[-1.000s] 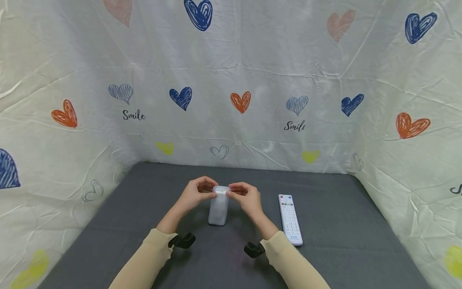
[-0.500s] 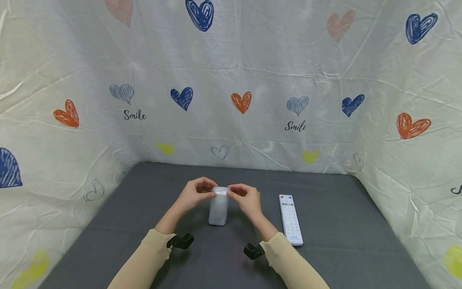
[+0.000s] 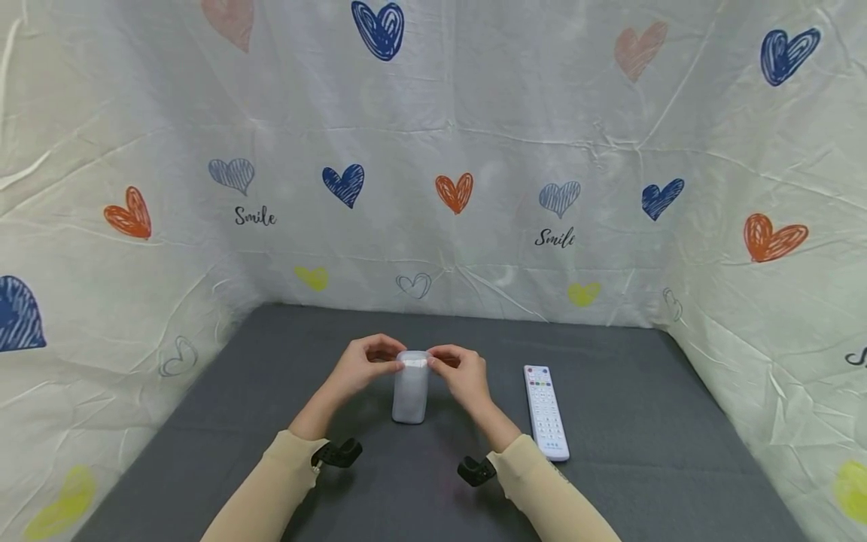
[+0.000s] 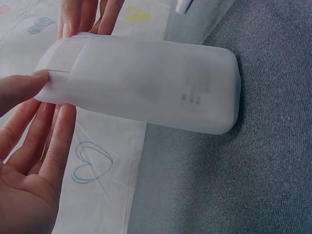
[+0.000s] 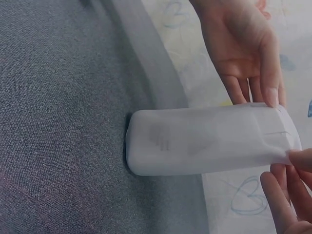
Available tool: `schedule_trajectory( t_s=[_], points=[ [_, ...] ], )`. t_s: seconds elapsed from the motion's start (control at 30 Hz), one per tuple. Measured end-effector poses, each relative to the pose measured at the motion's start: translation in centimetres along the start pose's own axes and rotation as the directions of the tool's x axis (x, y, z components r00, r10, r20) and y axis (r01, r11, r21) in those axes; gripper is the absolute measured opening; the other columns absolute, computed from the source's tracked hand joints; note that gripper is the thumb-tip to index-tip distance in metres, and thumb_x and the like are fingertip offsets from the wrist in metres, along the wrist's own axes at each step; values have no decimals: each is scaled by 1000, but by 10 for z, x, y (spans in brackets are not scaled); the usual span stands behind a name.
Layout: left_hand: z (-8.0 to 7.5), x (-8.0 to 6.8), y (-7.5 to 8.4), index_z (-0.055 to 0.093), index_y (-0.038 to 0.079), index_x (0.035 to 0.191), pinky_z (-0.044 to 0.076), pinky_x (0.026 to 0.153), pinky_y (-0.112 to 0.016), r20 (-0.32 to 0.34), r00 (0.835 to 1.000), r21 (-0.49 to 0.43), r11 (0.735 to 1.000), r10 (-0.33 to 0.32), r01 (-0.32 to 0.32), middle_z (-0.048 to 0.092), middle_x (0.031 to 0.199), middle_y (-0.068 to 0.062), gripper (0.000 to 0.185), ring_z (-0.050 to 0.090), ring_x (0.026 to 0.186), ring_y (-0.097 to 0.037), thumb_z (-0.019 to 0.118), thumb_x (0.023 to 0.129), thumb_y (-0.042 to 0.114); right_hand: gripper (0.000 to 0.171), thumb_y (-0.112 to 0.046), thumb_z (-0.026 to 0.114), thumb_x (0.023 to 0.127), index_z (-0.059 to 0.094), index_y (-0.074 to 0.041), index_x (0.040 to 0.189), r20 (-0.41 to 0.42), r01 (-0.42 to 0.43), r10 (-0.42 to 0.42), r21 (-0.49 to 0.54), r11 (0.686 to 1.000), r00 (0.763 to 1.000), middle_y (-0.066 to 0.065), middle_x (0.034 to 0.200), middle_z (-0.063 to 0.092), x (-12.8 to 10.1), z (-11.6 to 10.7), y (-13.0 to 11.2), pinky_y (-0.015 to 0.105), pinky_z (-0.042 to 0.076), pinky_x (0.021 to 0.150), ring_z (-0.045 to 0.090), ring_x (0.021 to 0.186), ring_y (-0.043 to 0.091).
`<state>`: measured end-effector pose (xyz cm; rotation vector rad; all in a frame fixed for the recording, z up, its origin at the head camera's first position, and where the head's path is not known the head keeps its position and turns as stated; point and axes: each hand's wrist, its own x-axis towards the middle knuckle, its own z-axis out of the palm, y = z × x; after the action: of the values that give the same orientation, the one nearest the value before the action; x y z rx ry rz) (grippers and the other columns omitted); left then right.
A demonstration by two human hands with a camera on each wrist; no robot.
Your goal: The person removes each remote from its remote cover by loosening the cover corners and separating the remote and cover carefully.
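Silicone sleeve (image 3: 410,391) stands on the table (image 3: 609,482), left hand (image 3: 359,366) and right hand (image 3: 462,374) both pinching its top edge, looks empty maybe.

The head view looks forward and down from above the person's arms onto the grey desk (image 3: 609,482), taking in the heart-printed backdrop cloth (image 3: 474,113) behind and at both sides. At its centre stands the translucent silicone sleeve (image 3: 410,391), seen from well back. The left wrist view sits very close to that sleeve (image 4: 146,92), facing across it toward the cloth. The right wrist view looks at the sleeve (image 5: 204,141) from the opposite side, equally near. All three share the sleeve and the desk around it.
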<state>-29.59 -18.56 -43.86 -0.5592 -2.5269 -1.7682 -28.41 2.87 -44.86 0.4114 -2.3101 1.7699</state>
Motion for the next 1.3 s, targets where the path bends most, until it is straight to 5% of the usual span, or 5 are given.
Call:
schedule_trajectory(
  t_s=[0.23, 0.53, 1.0, 1.3],
  points=[
    [-1, 0, 0, 66, 8, 108, 54, 78, -32, 14, 1000, 10, 1000, -1, 1, 65, 105, -12, 29, 63, 93, -23, 73, 83, 21, 19, -14, 68, 87, 71, -2, 101, 32, -27, 25, 70, 997, 999, 17, 98, 70, 0, 0, 1, 36, 57, 74, 68, 89, 29],
    [-2, -1, 0, 66, 10, 108, 53, 80, -32, 16, 1000, 35, 999, 0, 0, 66, 106, -11, 28, 62, 94, -22, 72, 84, 23, 17, -15, 68, 88, 71, -5, 100, 46, -83, 80, 91, 992, 996, 13, 97, 70, 0, 2, 1, 29, 57, 74, 67, 85, 18],
    [-3, -1, -2, 67, 10, 107, 52, 80, -35, 4, 1000, 68, 998, 4, -4, 66, 104, -10, 23, 62, 93, -22, 70, 86, 19, 22, -11, 67, 88, 68, 3, 105, 112, -190, 169, 220, 957, 979, 22, 103, 67, 2, 1, -2, 40, 56, 80, 67, 90, 30],
    [-1, -14, 33, 66, 3, 107, 52, 76, -32, 3, 1000, 118, 993, -16, 16, 67, 103, -13, 22, 63, 92, -22, 67, 87, 12, 23, -8, 63, 90, 66, 7, 106, 108, -187, 169, 192, 963, 980, 24, 104, 66, -10, -5, -32, 41, 56, 81, 66, 92, 34]
  ],
)
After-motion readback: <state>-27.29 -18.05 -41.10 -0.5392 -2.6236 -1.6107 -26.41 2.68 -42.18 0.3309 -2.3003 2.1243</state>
